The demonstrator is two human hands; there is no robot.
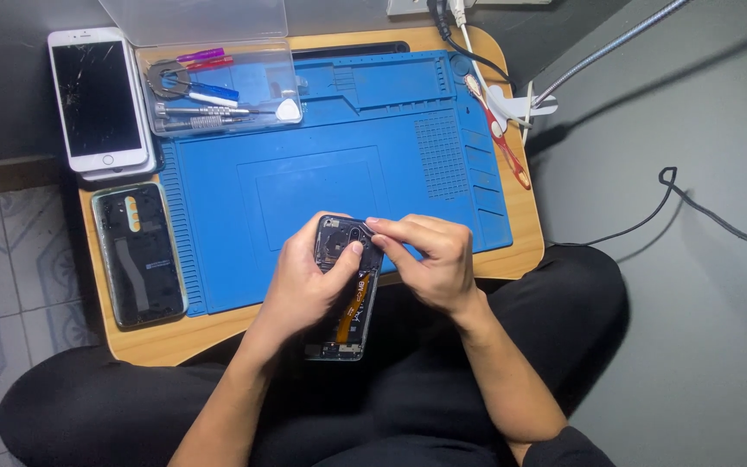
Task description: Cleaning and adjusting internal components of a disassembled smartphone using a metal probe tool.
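Grey floor w/ a small wood table point(144, 342) over the lap, blue mat point(322, 130) on top. Far left: white phone point(97, 99), clear tool box point(218, 91). Near middle: open phone point(345, 290), back off. Left hand point(304, 285) grips its side; right hand point(430, 259) pinches the top edge. Prob. light, thin, easy to break; hold by the sides.

The blue mat point(322, 173) is looking like matt, ridged rubber, lying over the smooth pale wood surface point(525, 246). The white phone point(97, 99) is showing glossy cracked glass. The tool box point(218, 86) is looking like clear shiny plastic, holding metal screwdrivers point(192, 111).
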